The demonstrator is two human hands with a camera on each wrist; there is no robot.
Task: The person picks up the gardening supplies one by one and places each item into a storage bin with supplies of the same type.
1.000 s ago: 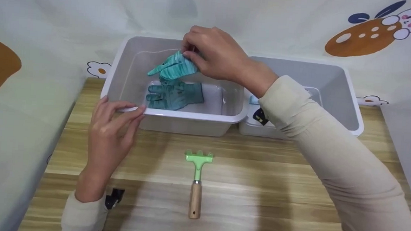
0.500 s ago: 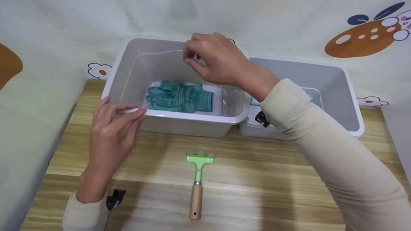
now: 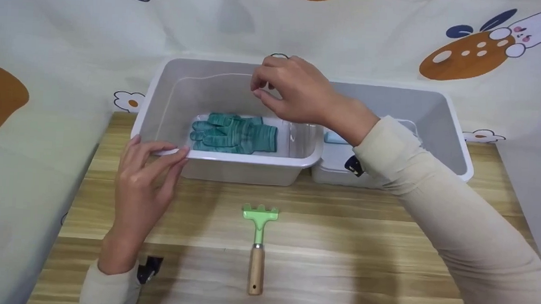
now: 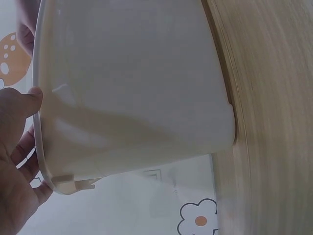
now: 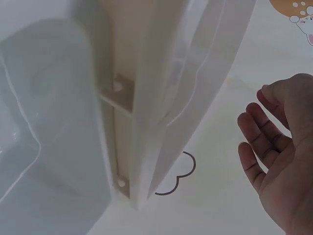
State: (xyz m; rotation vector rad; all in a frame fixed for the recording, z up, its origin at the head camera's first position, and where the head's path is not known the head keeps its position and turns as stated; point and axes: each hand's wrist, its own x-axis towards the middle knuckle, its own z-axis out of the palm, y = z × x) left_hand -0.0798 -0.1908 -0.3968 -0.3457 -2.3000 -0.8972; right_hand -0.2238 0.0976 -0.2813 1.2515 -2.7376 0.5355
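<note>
A pair of teal gardening gloves [image 3: 234,134], one overlapping the other, lies flat on the floor of the left grey bin [image 3: 233,157]. My left hand [image 3: 146,182] holds that bin's front left rim; in the left wrist view the thumb is on the outer side and fingers reach behind the rim. Above the bin's right part hovers my right hand [image 3: 297,88], fingers loosely bent with nothing in them. The right wrist view also shows this hand [image 5: 283,147] empty beside the bin walls. A small hand rake [image 3: 258,248] with green tines and wooden handle lies on the table.
A second grey bin [image 3: 459,134] stands against the first on the right, partly hidden by my right arm; a light blue item [image 3: 333,137] shows inside it. Behind both hangs a printed white cloth [image 3: 203,23]. The wooden table [image 3: 320,266] extends toward me.
My right hand has let go of a teal glove, which dropped onto the other glove in the left bin. That hand then drifted slightly right. The left hand stays on the rim.
</note>
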